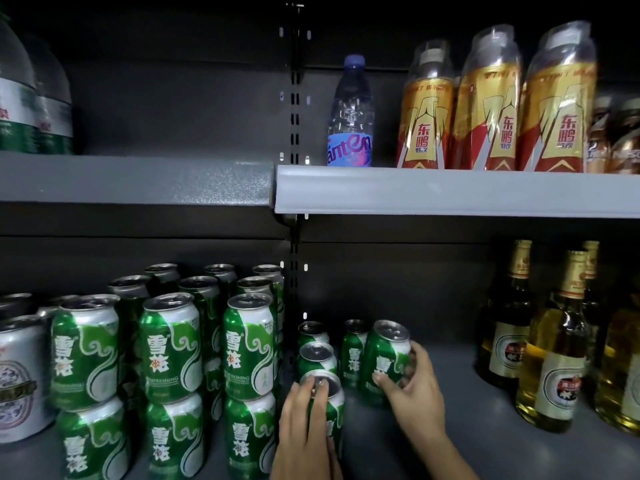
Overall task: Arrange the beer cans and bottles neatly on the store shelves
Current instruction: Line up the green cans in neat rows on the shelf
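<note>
On the lower shelf (433,393), just right of the upright post, the right hand (412,386) grips a green can (384,362) from its right side — fingers curled round the body, thumb across the front — and the can leans, its long axis tipped with the top toward the right and away from the camera, its base low to the shelf floor; whether it touches the floor I cannot tell. Just to its left the left hand (304,427) holds the front can (323,389) of a short single-file row, fingers wrapped down its side and fingertips on the lid, that can upright at the shelf's front edge. Two more cans of the row (317,355) stand behind it toward the back wall, and a fourth upright can (355,344) stands just behind and left of the tilted one. So the open slot seems to lie right beside the left hand's row, in front of that fourth can — the right hand is the nearer one to fill it, and the move likely calls for righting the can and setting it down level with the front can. The cans are green and white with silver lids and pull tabs, matching the stacked cans (166,348) in the bay to the left. Amber glass bottles (554,368) stand well apart at the shelf's right end.
</note>
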### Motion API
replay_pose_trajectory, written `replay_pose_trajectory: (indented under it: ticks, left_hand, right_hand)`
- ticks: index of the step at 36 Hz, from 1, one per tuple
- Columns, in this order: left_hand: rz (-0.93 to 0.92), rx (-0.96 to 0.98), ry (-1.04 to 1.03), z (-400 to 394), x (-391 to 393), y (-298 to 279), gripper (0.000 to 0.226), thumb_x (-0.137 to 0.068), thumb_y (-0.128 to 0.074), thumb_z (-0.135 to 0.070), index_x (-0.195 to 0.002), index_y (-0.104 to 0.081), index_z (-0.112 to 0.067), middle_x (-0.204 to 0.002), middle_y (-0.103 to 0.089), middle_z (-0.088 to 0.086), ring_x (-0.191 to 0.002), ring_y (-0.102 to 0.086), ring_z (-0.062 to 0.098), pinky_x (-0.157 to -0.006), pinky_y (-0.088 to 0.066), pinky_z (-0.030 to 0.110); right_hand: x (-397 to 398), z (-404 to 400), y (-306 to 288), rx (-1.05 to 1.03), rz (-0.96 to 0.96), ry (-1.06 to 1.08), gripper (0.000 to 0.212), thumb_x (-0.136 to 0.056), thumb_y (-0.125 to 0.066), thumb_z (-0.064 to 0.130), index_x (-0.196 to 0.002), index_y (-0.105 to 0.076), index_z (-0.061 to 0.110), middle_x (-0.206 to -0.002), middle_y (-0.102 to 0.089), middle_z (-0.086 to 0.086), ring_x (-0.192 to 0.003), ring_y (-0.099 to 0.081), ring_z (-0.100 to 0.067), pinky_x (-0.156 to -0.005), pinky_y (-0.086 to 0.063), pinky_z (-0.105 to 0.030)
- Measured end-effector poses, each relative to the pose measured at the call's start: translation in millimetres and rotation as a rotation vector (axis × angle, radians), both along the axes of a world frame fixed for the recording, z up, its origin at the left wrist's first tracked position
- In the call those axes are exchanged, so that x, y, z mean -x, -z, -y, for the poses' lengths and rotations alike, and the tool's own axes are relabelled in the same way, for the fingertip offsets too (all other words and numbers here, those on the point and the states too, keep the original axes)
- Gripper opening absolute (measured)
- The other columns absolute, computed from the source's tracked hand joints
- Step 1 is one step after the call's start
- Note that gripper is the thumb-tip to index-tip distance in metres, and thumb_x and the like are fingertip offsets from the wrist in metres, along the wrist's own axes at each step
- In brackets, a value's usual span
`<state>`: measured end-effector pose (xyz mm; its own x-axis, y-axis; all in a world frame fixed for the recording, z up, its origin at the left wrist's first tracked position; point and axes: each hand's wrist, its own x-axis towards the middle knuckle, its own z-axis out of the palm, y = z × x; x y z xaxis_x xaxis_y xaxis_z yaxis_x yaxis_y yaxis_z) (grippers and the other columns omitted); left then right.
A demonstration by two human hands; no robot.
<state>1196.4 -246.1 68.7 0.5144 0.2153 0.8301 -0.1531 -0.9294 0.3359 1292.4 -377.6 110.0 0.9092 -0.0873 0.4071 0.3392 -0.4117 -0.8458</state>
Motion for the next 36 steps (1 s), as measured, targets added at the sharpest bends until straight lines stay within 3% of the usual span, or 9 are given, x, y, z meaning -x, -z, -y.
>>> replay_pose_trajectory:
  ticks: [3, 5, 6, 8, 11, 16, 23, 32, 36]
  left_hand:
    - [0.048, -0.008, -0.023, 1, -6, 4, 0.050, -0.079, -0.042, -0.015, -0.128, -0.049, -0.022, -0.137, -0.046, -0.004, -0.128, -0.043, 0.022, -0.104, -0.030, 0.027]
    - [0.046, -0.004, -0.026, 0, -7, 5, 0.046, -0.082, -0.043, -0.018, -0.128, -0.050, -0.022, -0.136, -0.047, -0.003, -0.128, -0.042, 0.023, -0.108, -0.027, 0.024]
    - [0.043, -0.004, -0.032, 0, -7, 6, 0.045, -0.082, -0.043, -0.019, -0.127, -0.051, -0.021, -0.135, -0.048, -0.002, -0.128, -0.043, 0.024, -0.110, -0.024, 0.022]
    - [0.040, -0.028, -0.042, -1, -8, 7, 0.044, -0.083, -0.044, -0.019, -0.125, -0.056, -0.018, -0.133, -0.053, 0.001, -0.127, -0.044, 0.025, -0.112, -0.020, 0.021]
    - [0.088, -0.050, -0.073, 0, -10, 8, 0.040, -0.087, -0.041, -0.013, -0.118, -0.066, -0.013, -0.125, -0.062, 0.007, -0.123, -0.048, 0.027, -0.109, -0.025, 0.023]
    - [0.300, -0.096, -0.116, 0, -22, 8, 0.030, -0.098, -0.033, -0.022, -0.116, -0.055, -0.015, -0.111, -0.068, 0.014, -0.112, -0.052, 0.028, -0.111, -0.028, 0.025]
    - [0.299, -0.099, -0.166, 0, -33, 12, 0.047, -0.098, -0.030, -0.025, -0.099, -0.074, -0.008, -0.105, -0.070, 0.012, -0.110, -0.053, 0.026, -0.109, -0.031, 0.026]
    - [0.290, -0.114, -0.209, 0, -35, 9, 0.053, -0.101, -0.029, -0.028, -0.092, -0.076, -0.005, -0.101, -0.072, 0.012, -0.107, -0.054, 0.027, -0.107, -0.032, 0.025]
    - [0.315, -0.134, -0.222, 1, -34, 11, 0.051, -0.101, -0.029, -0.026, -0.095, -0.075, -0.005, -0.104, -0.071, 0.012, -0.108, -0.054, 0.027, -0.106, -0.034, 0.027]
  right_hand:
    - [-8, -4, -28, -0.139, 0.024, -0.080, 0.069, -0.074, -0.082, 0.017, -0.132, -0.045, 0.020, -0.124, -0.054, 0.002, -0.104, -0.059, -0.015, -0.091, -0.049, -0.035]
    - [-17, -13, -50, -0.169, 0.013, -0.121, 0.051, -0.069, -0.085, 0.023, -0.110, -0.053, 0.019, -0.116, -0.059, -0.006, -0.098, -0.062, -0.018, -0.089, -0.053, -0.041]
    - [-22, -19, -60, -0.165, 0.010, -0.125, 0.054, -0.062, -0.086, 0.030, -0.104, -0.053, 0.020, -0.112, -0.062, -0.007, -0.096, -0.063, -0.021, -0.087, -0.054, -0.043]
    - [-33, -32, -76, -0.113, 0.010, -0.148, 0.070, -0.053, -0.086, 0.038, -0.112, -0.053, 0.021, -0.110, -0.065, -0.005, -0.098, -0.064, -0.024, -0.086, -0.054, -0.044]
    - [-48, -53, -91, 0.041, 0.006, -0.205, 0.076, -0.060, -0.089, 0.027, -0.124, -0.049, 0.021, -0.118, -0.061, -0.004, -0.108, -0.060, -0.024, -0.092, -0.051, -0.040]
    - [-66, -83, -94, 0.219, -0.065, -0.253, 0.084, -0.068, -0.086, 0.032, -0.138, -0.043, 0.012, -0.135, -0.055, -0.005, -0.121, -0.054, -0.025, -0.093, -0.045, -0.026]
    - [-78, -105, -97, 0.206, -0.084, -0.254, 0.077, -0.067, -0.087, 0.026, -0.132, -0.049, 0.009, -0.127, -0.062, -0.009, -0.116, -0.059, -0.026, -0.095, -0.049, -0.036]
    - [-88, -115, -92, 0.287, -0.078, -0.237, 0.087, -0.066, -0.086, 0.035, -0.138, -0.041, 0.011, -0.133, -0.055, -0.010, -0.122, -0.054, -0.028, -0.099, -0.046, -0.039]
    - [-87, -106, -87, 0.257, -0.043, -0.269, 0.106, -0.050, -0.075, 0.066, -0.138, -0.042, 0.019, -0.134, -0.054, -0.006, -0.123, -0.053, -0.027, -0.101, -0.046, -0.042]
